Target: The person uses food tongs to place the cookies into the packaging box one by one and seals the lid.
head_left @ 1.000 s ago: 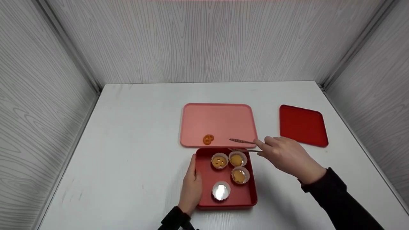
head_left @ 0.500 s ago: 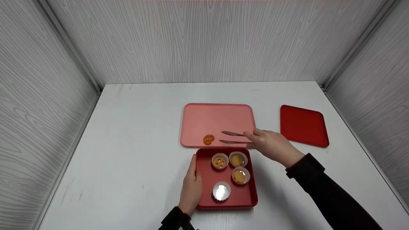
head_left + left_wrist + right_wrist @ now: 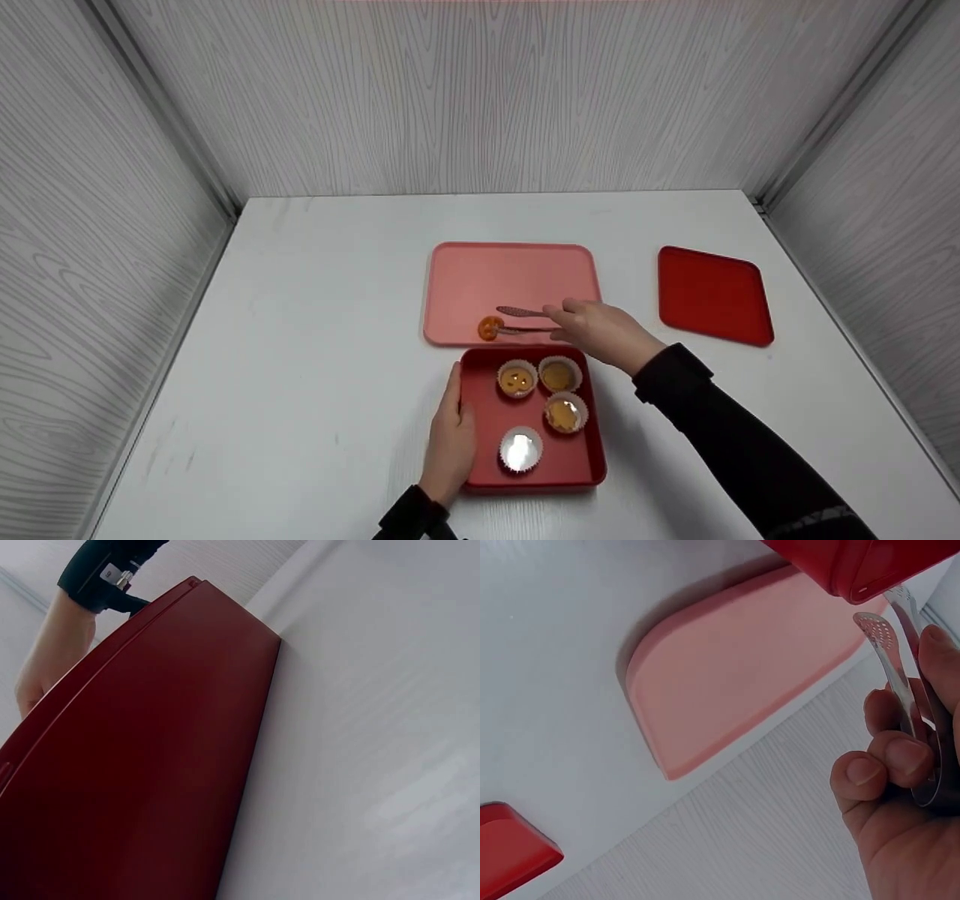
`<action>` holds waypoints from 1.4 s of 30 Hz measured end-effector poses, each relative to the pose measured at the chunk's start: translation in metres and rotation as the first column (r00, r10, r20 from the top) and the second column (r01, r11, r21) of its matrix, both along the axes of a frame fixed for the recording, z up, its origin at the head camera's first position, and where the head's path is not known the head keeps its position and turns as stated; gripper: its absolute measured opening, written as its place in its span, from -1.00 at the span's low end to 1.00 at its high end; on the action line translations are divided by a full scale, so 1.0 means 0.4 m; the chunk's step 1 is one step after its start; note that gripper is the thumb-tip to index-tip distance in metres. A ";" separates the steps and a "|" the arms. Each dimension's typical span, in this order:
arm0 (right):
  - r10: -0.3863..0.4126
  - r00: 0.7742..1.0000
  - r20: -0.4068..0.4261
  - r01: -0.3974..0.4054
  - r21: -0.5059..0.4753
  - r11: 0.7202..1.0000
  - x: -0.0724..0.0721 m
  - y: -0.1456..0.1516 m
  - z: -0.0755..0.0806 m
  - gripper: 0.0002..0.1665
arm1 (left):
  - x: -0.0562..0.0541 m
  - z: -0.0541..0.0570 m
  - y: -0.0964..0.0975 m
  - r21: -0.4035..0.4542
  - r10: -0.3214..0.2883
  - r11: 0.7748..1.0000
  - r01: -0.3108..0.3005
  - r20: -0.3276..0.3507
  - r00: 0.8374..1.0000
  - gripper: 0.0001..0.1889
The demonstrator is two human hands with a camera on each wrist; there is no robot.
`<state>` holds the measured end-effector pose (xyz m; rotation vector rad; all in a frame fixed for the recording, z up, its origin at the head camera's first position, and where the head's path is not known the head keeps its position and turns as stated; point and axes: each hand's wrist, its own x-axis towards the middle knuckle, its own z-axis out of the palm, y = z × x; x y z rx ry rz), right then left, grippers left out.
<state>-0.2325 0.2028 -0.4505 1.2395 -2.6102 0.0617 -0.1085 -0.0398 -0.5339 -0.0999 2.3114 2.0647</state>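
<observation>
In the head view my left hand (image 3: 448,454) holds the left wall of a deep red box (image 3: 487,420), thumb over the rim and fingers along the outside. Inside are a white paper cup with a pretzel-shaped cookie (image 3: 517,381), two cups with yellow-brown cookies (image 3: 557,376), and a shiny cup (image 3: 520,450) with no cookie visible. My right hand (image 3: 604,334) grips metal tongs (image 3: 900,682), their arms spread apart. A small brown pretzel (image 3: 488,328) lies on the pink tray (image 3: 517,274); the nearer tong tip overlaps its right edge. Whether they touch I cannot tell.
A smaller red tray (image 3: 716,296) lies at the right of the white table (image 3: 315,337). The pink tray is directly behind the box. Grey wood-grain panels (image 3: 480,97) stand at the back and both sides.
My right hand has moved left with the tongs, from above the box's far right corner to the pretzel on the pink tray. My left hand and the box have stayed put.
</observation>
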 end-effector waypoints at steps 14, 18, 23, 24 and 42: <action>0.046 0.999 -0.003 -0.046 0.059 0.997 -0.015 -0.026 -0.004 -0.60 | -0.005 -0.006 0.007 0.000 -0.006 1.000 0.006 0.000 1.000 -0.38; 0.040 0.998 -0.042 -0.037 0.086 0.996 -0.017 -0.030 -0.009 -0.57 | -0.004 -0.008 0.007 -0.009 -0.010 1.000 0.010 -0.014 1.000 -0.38; 0.019 0.998 -0.063 -0.013 0.094 0.995 -0.021 -0.041 -0.011 -0.55 | -0.006 -0.009 0.006 -0.016 -0.007 1.000 0.006 -0.015 1.000 -0.37; 0.010 0.998 -0.058 -0.005 0.091 0.996 -0.023 -0.043 -0.012 -0.56 | -0.006 -0.009 0.006 -0.017 -0.005 1.000 0.005 -0.017 1.000 -0.37; -0.157 0.977 0.143 0.159 0.001 0.987 -0.054 -0.052 -0.044 -0.65 | -0.006 -0.007 0.005 -0.006 -0.001 1.000 0.001 -0.009 1.000 -0.38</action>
